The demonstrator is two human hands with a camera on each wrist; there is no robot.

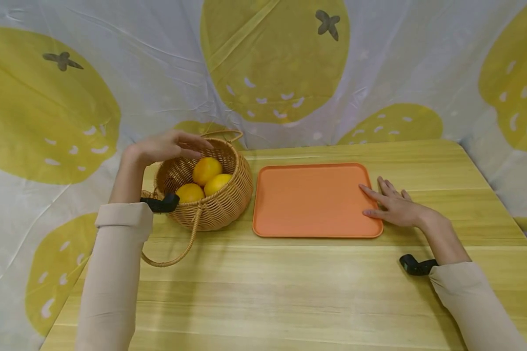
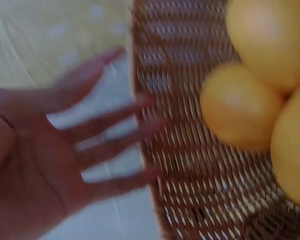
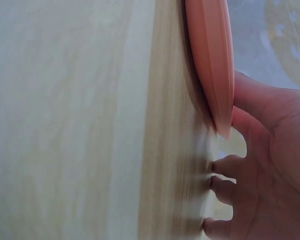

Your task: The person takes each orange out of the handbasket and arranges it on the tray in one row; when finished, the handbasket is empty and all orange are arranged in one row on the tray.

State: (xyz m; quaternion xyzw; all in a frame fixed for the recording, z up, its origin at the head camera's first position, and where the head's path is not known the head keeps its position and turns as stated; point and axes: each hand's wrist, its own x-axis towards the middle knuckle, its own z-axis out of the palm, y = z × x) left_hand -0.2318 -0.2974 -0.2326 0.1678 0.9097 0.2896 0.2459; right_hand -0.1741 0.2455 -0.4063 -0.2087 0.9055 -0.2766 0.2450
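Three yellow-orange fruits lie in a round wicker basket (image 1: pixel 221 210), one fruit (image 1: pixel 207 170) at the back and another (image 1: pixel 190 193) at the front left. Above the basket's back left rim hovers my left hand (image 1: pixel 169 147), fingers spread and holding nothing; in the left wrist view the hand (image 2: pixel 55 150) is beside the wicker wall (image 2: pixel 185 150), apart from the fruits (image 2: pixel 240 106). An orange rectangular tray (image 1: pixel 312 202) lies flat on the table. My right hand (image 1: pixel 397 207) rests at its right edge, thumb and index finger on the tray, the other fingertips (image 3: pixel 221 187) on the wood.
The basket stands left of the tray on a light wooden table (image 1: pixel 290 292), one wicker handle (image 1: pixel 189 248) hanging down toward the front. A pale cloth (image 1: pixel 158 73) with large yellow fruit prints hangs behind the table and at its sides.
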